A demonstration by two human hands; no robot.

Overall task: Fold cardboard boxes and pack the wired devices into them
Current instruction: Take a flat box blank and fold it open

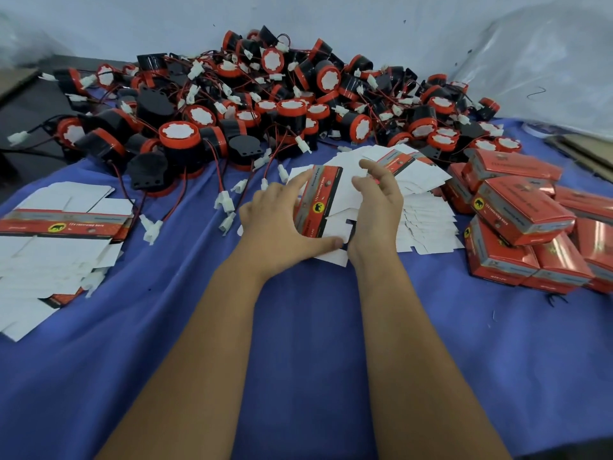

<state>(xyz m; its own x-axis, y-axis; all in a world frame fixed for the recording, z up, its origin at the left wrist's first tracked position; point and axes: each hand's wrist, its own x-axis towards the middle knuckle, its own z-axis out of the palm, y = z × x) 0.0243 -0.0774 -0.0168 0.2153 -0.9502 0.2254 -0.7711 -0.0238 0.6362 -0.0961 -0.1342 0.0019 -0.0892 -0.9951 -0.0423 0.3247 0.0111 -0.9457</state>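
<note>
Nearest, a blue cloth is spread over the table, and both forearms are stretched across it. A flat box blank is held up on edge at the centre, over a loose heap of white blanks. It is gripped by the left hand, fingers curled over its upper left edge and thumb pressed along its base. The right hand is held just beside it, fingers loosely bent; whether the card is touched cannot be told. This blank is judged to be at the start of folding.

To the right, a pile of closed red boxes is seen, presumably packed. To the left, a second stack of blanks lies unfolded.

Farthest back, a large heap of wired devices is left unpacked, so most of the work is judged to remain.
</note>
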